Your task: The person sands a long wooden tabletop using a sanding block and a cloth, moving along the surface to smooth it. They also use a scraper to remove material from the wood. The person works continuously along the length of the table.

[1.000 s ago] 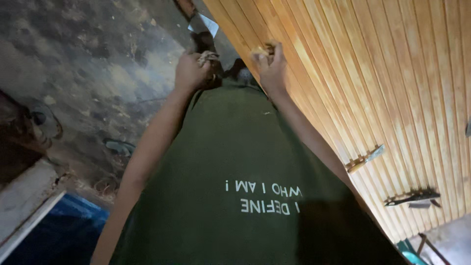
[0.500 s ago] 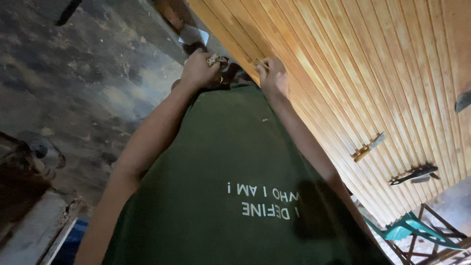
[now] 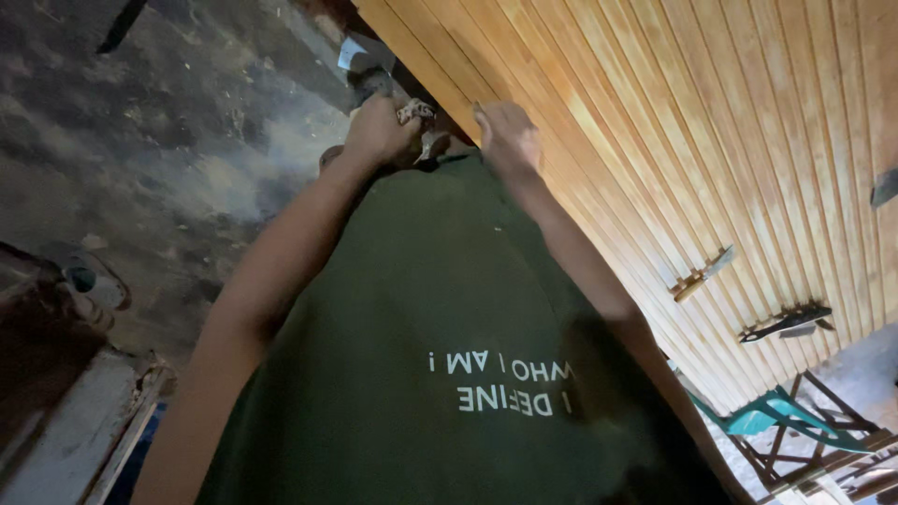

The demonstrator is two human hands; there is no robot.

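A: Closest to the camera, what fills the view?

B: A dark green cotton shirt (image 3: 449, 309) with white lettering, both bare forearms reaching away from it.

A: And the hands?

B: The left hand (image 3: 379, 131) is curled tight around a small, pale, mottled scrap, perhaps cloth or sandpaper (image 3: 414, 112); I cannot tell which. It sits at the near edge of the wood. The right hand (image 3: 508, 133) lies with fingers together, pressed flat on the orange-brown slatted wooden panel (image 3: 711, 140), just beside the left.

A: Further off?

B: On the panel, well apart from the hands, rest a wooden-handled chisel (image 3: 702, 273) and a dark hand tool (image 3: 784, 323). Beyond, grey dusty concrete floor (image 3: 168, 159), and a teal plastic chair (image 3: 776, 411).
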